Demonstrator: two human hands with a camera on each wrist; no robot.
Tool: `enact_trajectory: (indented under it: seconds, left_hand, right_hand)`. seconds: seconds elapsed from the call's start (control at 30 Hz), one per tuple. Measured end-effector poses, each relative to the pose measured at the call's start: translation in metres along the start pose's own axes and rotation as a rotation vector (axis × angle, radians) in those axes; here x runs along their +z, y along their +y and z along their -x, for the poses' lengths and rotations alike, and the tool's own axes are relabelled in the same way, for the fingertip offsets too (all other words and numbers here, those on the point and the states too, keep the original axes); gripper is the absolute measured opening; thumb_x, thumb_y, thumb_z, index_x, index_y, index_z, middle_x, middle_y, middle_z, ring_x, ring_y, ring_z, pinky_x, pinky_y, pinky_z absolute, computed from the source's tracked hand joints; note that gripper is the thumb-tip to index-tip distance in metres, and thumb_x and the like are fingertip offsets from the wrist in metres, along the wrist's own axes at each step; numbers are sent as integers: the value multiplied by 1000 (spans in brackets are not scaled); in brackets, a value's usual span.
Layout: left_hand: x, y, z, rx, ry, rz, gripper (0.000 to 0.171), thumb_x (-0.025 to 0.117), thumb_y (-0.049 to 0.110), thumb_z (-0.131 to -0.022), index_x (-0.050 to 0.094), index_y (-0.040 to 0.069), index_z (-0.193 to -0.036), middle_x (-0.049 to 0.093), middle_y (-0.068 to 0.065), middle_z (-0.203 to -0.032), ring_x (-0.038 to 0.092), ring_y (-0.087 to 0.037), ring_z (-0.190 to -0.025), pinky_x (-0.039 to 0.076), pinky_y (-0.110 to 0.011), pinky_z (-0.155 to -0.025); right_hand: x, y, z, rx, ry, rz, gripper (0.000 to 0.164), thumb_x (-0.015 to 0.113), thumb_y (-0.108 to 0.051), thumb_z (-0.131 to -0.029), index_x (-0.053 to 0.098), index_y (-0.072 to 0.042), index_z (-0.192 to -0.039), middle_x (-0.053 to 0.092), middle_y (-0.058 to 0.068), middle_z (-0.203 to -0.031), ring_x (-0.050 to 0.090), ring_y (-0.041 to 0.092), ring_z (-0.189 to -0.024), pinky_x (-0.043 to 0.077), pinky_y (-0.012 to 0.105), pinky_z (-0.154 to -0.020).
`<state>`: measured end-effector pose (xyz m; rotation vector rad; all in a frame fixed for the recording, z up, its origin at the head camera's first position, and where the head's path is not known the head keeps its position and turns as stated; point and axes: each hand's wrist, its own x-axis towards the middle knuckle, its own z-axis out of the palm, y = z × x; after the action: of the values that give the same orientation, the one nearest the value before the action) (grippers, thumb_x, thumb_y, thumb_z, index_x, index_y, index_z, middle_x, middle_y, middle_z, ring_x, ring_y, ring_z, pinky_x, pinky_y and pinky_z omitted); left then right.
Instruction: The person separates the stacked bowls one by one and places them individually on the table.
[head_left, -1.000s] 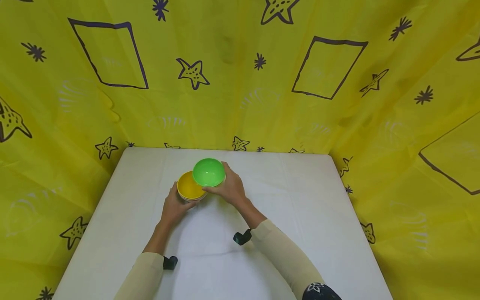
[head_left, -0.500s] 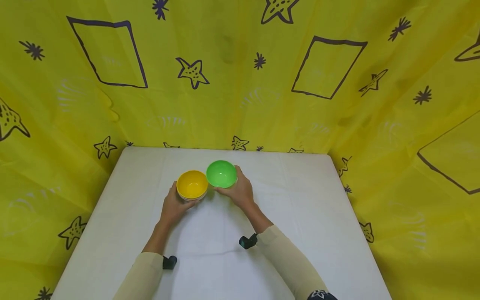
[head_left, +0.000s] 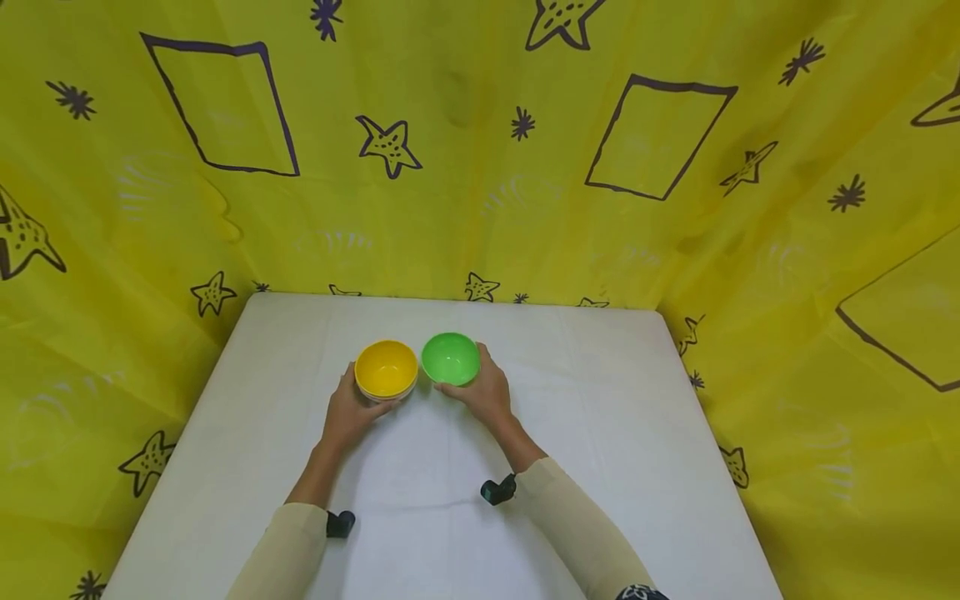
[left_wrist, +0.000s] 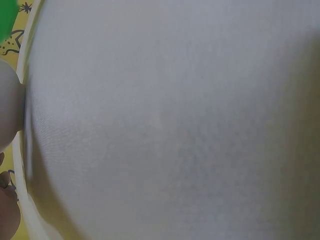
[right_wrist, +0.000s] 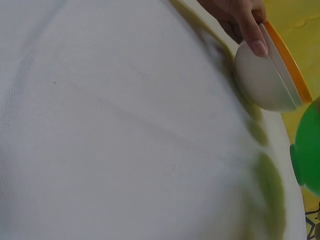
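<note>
Two hands on the counter, apart from each other, each gripping its own load. Left hand holds a nested pair: yellow bowl seated inside a white bowl, mouth up. Thumb lies along the near side of the white bowl, fingers round the left side. Left wrist view catches only the white bowl's edge, its foot against the counter. Right hand holds the green bowl, also mouth up, thumb at the near side, fingers round the right side. Green bowl is just right of the yellow one, narrow gap between rims. In the right wrist view its base stands apart from the shadow below. All bowls are toward the far half of the counter, slightly left of middle. Beige sleeves on both arms, small black camera mount at each cuff. White cover on the counter; yellow curtain with dark stars and four-sided outlines behind and on both sides.
</note>
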<state>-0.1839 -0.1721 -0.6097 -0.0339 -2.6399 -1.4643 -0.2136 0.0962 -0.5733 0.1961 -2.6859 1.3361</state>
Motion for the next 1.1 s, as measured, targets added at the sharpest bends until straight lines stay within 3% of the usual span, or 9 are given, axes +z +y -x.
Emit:
enact_trajectory:
  seconds: [0.43,0.77,1.1]
  left_hand:
    - [2,-6,-3,14,8,9,96,98,24,-75,42,5,-151,55,-19,-148,49,-39,-141,31,-58,-121]
    - [0,2,0,1,0,0,101,98,25,-76,38,3,-154,50,-21,-153,44,-40,-145,28,-58,-123]
    - [1,2,1,2,6,-3,101,98,23,-76,38,1,-155,51,-22,-152,45,-40,-144,28,-56,-123]
  right_hand:
    - [7,11,5,26,-52,51,95,98,-43,-72,49,-9,-146,65,11,-139,62,30,-128,52,47,-106]
    - [11,19,10,22,-61,47,96,99,-39,-71,49,-9,-147,64,10,-140,61,28,-129,50,45,-108]
    - [11,19,11,26,-77,69,102,99,-44,-70,46,-10,-151,62,8,-143,60,27,-131,49,45,-109]
